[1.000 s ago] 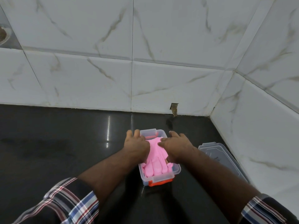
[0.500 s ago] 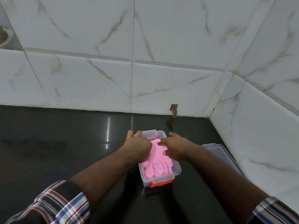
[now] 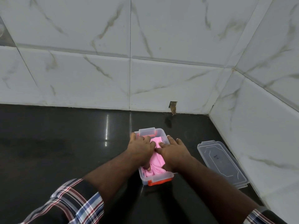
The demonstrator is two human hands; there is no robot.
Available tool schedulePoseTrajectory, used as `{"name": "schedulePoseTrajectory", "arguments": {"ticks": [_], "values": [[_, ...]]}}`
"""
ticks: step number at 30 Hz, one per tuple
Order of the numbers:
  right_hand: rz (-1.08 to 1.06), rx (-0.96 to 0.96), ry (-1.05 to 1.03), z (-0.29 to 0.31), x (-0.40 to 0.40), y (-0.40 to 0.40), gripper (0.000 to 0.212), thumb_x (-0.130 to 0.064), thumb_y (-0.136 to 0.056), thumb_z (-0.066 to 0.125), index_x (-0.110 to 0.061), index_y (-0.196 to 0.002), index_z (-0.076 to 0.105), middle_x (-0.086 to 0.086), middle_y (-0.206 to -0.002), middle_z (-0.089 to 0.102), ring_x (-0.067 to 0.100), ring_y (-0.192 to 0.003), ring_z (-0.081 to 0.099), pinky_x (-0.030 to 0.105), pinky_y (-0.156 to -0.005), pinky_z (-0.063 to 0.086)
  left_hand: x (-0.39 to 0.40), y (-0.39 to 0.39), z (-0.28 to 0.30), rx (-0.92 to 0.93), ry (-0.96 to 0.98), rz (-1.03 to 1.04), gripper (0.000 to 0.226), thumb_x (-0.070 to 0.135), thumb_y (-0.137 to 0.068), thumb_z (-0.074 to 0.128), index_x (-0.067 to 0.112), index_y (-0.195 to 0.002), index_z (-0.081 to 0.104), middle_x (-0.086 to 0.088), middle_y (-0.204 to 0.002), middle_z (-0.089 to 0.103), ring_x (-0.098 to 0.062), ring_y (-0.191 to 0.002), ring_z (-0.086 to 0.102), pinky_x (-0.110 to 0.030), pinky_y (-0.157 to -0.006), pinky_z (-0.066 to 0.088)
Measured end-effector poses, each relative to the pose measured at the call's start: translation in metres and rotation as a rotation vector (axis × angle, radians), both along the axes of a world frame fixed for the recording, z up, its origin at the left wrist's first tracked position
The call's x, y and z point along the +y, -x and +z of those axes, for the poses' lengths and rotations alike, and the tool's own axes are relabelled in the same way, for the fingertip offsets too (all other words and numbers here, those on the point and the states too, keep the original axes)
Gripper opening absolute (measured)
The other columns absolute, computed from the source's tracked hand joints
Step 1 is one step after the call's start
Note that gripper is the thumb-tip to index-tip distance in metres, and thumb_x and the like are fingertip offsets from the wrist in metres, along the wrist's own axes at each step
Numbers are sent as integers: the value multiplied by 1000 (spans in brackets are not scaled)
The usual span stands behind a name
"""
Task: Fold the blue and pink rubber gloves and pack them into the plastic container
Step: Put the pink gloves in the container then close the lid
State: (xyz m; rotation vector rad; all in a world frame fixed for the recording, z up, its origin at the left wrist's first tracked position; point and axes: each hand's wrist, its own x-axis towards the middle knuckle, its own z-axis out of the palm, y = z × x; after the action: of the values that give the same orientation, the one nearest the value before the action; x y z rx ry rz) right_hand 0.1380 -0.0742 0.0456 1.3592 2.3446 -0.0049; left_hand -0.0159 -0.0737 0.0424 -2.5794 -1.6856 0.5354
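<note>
Pink glove (image 3: 156, 160) now bunched and creased inside the plastic container (image 3: 159, 179), where a second ago its fingers lay flat. Both my hands press down on it, side by side: left hand (image 3: 141, 150) and right hand (image 3: 173, 152), fingers mostly straight. Clear lid (image 3: 222, 162) lies apart on the dark counter (image 3: 56, 143), rightward.

- Counter (image 3: 56, 151): dark, glossy, set into a tiled corner.
- Clear plastic container (image 3: 159, 130): stands on the counter near centre; orange clip at the near end.
- Clear lid (image 3: 221, 162): lies flat to the right, apart from the container, near the right wall.
</note>
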Motion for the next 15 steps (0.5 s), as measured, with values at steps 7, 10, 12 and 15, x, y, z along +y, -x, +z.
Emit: {"name": "schedulePoseTrajectory", "arguments": {"ticks": [7,10,12,15], "values": [[-126,123,85,11,-2,3,67,-39,-89,63,-34,-149,35,0,-163,20,33,-151,6,60,-117,11,2,13,17,-160,125,55,41,45,-94,56,25,-129,55,-1,-134,54,-22,-125,49,-57,-106,26],[-179,402,-60,15,-12,14,51,-23,-91,56,-26,-141,50,1,-151,45,26,-142,34,46,-116,28,7,35,26,-245,135,43,31,15,-95,46,30,-119,59,7,-129,59,-18,-124,52,-50,-101,27],[-202,587,-91,10,-23,25,42,-20,-93,52,-20,-134,59,3,-134,61,20,-124,54,35,-106,42,6,47,30,-217,160,29,42,7,-92,47,34,-120,61,9,-132,59,-17,-128,50,-47,-101,26],[-251,576,49,-4,-31,40,37,-25,-95,51,-19,-130,63,3,-126,65,20,-114,59,32,-100,45,0,55,31,-185,170,-3,53,-1,-89,48,36,-124,63,10,-137,57,-16,-134,45,-46,-102,28]]}}
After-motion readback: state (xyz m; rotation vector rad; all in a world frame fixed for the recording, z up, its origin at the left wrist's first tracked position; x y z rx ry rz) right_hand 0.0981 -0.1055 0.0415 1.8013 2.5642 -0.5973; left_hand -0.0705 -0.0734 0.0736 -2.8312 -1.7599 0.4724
